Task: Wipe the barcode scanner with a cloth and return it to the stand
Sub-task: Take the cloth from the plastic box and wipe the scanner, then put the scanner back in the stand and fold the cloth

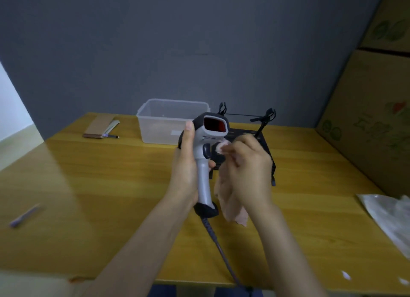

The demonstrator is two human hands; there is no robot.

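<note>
The grey and black barcode scanner (205, 154) is held upright above the wooden table (88, 186), its red window facing me. My left hand (186, 163) grips its handle from the left. A pale pink cloth (230, 199) is in my right hand (248, 170), with a pinched corner pressed against the scanner's right side near the trigger. The rest of the cloth hangs down beside the handle. The scanner's cable (221, 250) runs down off the table's front edge. The black stand (264, 139) sits behind my hands, partly hidden by them.
A clear plastic box (164, 119) stands behind the scanner. A brown notebook with a pen (99, 128) lies at the back left, a purple pen (24, 215) at the near left. Crumpled plastic wrap (390, 217) lies on the right, below stacked cardboard boxes (372, 119).
</note>
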